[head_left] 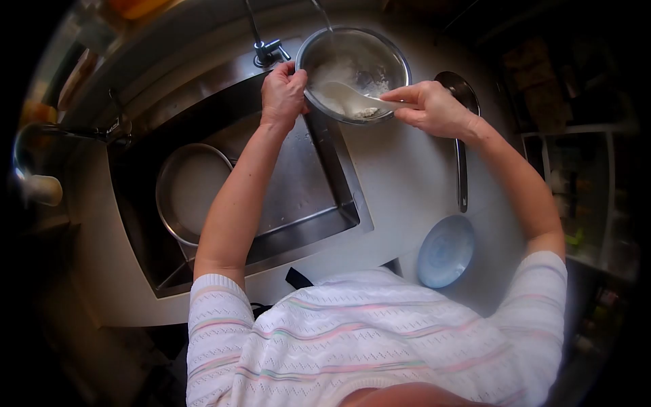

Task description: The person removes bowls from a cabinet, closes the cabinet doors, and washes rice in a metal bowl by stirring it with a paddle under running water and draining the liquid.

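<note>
My left hand (pixel 284 97) grips the left rim of a metal bowl (pixel 405 66), its fingers closed round the edge. Inside the bowl lies a cloudy, whitish mixture (pixel 332 70) with pale clumps near the front wall. A thin tap spout (pixel 321 12) reaches over the bowl's back edge, with a stream coming down from it. My right hand (pixel 434 108) pinches the handle of a white spoon (pixel 347 97), whose head is inside the bowl against the mixture. The bowl is beside the sink's back right corner.
In the sink (pixel 342 163) a round metal pan (pixel 161 197) stands at the left. A large metal ladle (pixel 462 176) lies on the counter (pixel 400 169) to the right, and a light blue dish (pixel 445 252) is nearer the body. Taps (pixel 269 51) line the back.
</note>
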Demonstrator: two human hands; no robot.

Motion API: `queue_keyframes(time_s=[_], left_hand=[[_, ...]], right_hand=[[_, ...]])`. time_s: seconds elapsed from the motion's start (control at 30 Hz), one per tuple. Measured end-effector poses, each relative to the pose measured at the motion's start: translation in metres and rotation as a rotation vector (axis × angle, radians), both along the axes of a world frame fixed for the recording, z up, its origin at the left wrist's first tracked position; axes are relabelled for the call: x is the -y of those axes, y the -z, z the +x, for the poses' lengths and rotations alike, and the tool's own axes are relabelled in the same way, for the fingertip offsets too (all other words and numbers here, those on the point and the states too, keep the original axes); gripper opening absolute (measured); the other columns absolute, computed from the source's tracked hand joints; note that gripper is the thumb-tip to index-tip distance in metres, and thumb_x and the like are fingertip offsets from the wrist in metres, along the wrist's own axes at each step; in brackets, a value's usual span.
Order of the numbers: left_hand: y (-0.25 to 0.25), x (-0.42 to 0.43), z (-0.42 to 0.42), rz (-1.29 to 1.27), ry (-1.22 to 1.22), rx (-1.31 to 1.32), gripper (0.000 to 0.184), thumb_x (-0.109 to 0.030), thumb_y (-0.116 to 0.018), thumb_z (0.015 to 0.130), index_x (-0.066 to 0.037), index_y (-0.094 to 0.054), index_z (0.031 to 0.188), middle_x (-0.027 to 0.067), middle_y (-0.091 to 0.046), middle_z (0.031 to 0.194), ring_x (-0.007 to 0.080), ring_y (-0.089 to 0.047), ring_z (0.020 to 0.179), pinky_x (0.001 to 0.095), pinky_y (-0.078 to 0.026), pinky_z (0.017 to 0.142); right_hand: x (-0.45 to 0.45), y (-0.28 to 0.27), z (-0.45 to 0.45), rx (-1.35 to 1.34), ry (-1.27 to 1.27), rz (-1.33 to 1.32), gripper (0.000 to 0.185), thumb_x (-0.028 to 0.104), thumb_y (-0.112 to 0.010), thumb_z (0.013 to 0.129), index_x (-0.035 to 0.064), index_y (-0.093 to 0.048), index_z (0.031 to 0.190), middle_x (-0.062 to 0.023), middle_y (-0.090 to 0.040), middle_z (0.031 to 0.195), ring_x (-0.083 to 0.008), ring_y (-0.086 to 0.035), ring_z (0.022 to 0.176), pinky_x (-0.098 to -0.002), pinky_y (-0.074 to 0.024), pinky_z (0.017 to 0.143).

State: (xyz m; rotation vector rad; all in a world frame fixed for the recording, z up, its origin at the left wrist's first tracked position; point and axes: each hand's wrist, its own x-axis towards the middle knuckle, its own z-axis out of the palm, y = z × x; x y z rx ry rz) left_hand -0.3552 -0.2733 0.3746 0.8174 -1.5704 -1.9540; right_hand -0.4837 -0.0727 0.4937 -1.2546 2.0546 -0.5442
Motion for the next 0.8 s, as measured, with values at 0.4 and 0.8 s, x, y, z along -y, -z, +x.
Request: queue_keyframes(time_s=[0.4, 0.8], left_hand=[[-0.001, -0.002, 0.002, 0.016, 0.025, 0.001, 0.021, -0.01, -0.052, 0.081, 0.004, -0.054, 0.097, 0.0037, -0.054, 0.057, 0.0119, -0.047, 0.035, 0.0258, -0.037, 0.032], [-0.013, 0.002, 0.003, 0.055, 0.115, 0.006, 0.029, -0.009, -0.049, 0.079, 0.005, -0.05, 0.104, 0.0051, -0.055, 0.058, 0.0127, -0.047, 0.035, 0.0252, -0.038, 0.033]], right_hand=[[0.019, 0.007, -0.033, -0.457, -0.116, 0.053, 0.034, 0.008, -0.052, 0.078, 0.014, -0.062, 0.11, -0.0088, -0.065, 0.095, -0.023, -0.062, 0.085, -0.0328, -0.0489, 0.079], [0.047, -0.04, -0.03, -0.872, -0.303, 0.086, 0.036, 0.005, -0.051, 0.076, 0.0199, -0.063, 0.107, -0.0051, -0.065, 0.093, -0.0222, -0.061, 0.09, -0.0348, -0.049, 0.077]])
